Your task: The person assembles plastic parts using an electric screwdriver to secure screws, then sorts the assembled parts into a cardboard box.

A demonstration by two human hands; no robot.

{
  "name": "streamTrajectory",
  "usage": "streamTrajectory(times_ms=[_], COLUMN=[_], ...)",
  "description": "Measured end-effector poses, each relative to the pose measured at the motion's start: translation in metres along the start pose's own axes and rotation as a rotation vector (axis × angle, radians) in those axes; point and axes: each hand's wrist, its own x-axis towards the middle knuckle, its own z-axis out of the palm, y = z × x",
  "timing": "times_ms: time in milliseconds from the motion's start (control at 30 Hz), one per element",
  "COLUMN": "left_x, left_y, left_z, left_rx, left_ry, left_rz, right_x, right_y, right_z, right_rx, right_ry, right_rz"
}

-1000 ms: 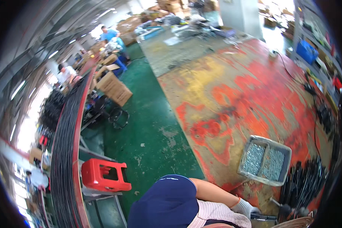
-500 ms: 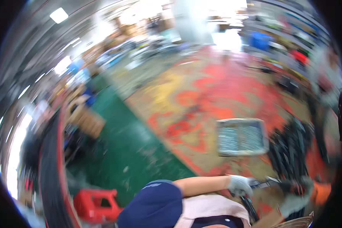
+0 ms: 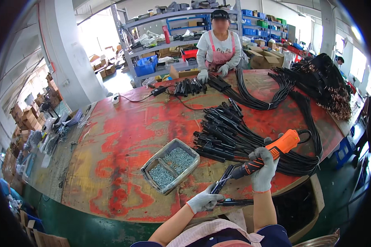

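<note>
From afar I saw the left hand (image 3: 205,200) closed on a slim black part (image 3: 215,189), its long axis slanting away and rightward; the right hand (image 3: 264,166) wrapped an orange-and-black driver (image 3: 283,144) to its right, bit (image 3: 224,179) pointing left across the part; contact I couldn't tell.

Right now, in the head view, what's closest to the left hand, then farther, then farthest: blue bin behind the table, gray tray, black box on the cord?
From the left hand:
1. Gray tray, ahead, slightly left.
2. Black box, toward the table's far side.
3. Blue bin, beyond the table.
</note>
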Motion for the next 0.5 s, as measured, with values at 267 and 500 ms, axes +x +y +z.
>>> streamTrajectory(times_ms=[267, 500], left_x=[-0.015, 0.001], left_y=[0.008, 0.0], left_z=[0.001, -0.012], left_rx=[-0.185, -0.124], left_ry=[-0.064, -0.103], left_rz=[0.05, 0.006], right_x=[0.004, -0.003], right_y=[0.003, -0.003], right_z=[0.016, 0.034], right_rx=[-0.015, 0.013], right_ry=[-0.037, 0.022], right_rz=[0.022, -0.031])
